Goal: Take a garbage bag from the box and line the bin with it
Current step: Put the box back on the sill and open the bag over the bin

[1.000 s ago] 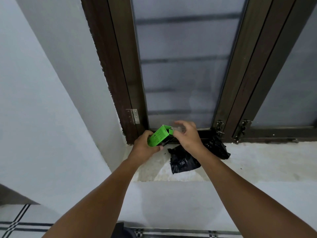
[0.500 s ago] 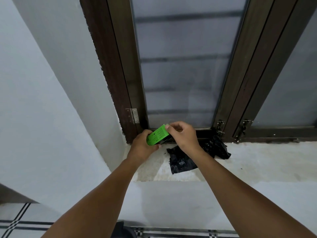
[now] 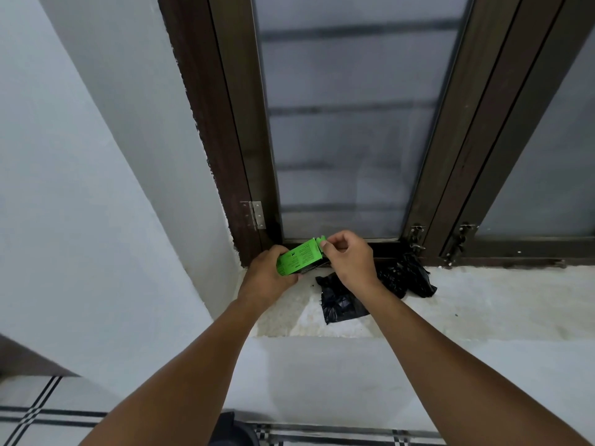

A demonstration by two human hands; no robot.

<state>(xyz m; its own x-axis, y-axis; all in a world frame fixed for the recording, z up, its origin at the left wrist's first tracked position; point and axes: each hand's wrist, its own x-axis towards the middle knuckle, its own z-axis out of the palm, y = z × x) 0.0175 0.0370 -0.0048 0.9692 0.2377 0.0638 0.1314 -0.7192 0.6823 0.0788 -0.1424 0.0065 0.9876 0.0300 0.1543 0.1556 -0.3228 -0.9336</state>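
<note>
A small green box [image 3: 297, 258] is held just above the window sill [image 3: 483, 300], near the window's bottom left corner. My left hand [image 3: 265, 278] grips its near end from below. My right hand [image 3: 346, 257] pinches the green flap at its far end between thumb and fingers. A crumpled black garbage bag [image 3: 341, 300] lies on the sill under and to the right of my right hand, partly hidden by the wrist. A dark rounded rim [image 3: 235, 429] shows at the bottom edge; I cannot tell whether it is the bin.
A dark-framed window with frosted glass [image 3: 341, 130] rises behind the sill, with metal latches [image 3: 415, 239] at its base. A white wall [image 3: 80, 188] closes off the left side. Tiled floor with dark stripes [image 3: 38, 420] shows below.
My right hand has gone from hovering over the box's far end to pinching its flap. The box has stayed in my left hand, almost in place.
</note>
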